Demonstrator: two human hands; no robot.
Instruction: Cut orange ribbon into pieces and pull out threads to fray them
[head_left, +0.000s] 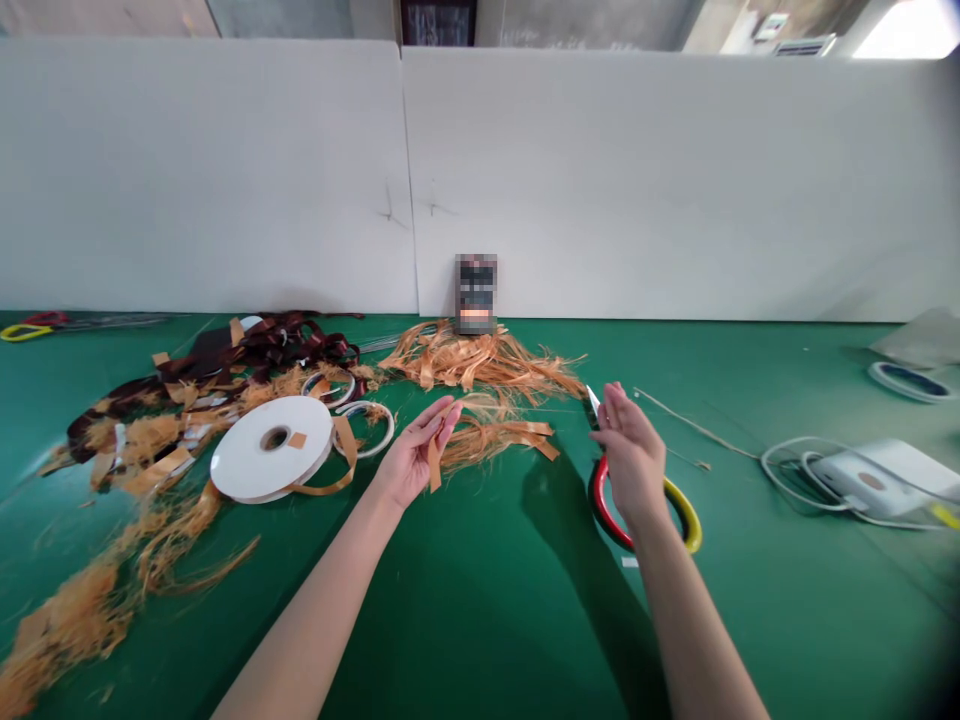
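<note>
My left hand (416,450) hovers palm-up over the green table, fingers pinched on a short orange-brown strip (433,465) that hangs down from them. Just beyond it lies a loose bunch of the same orange strips (495,432). My right hand (630,450) is closed around scissors (679,505) with red and yellow loop handles; the blades point away from me and their tip shows at the fingertips. A large white tape reel (270,447) lies flat to the left of my left hand, with an orange tail curling off it.
A bigger heap of orange strips (480,360) sits by the white partition wall (600,180). Dark brown ribbon scraps (255,350) and small empty rings (367,425) lie at the left. A white device with coiled cable (862,480) is at the right. More orange scraps (82,600) trail along the left.
</note>
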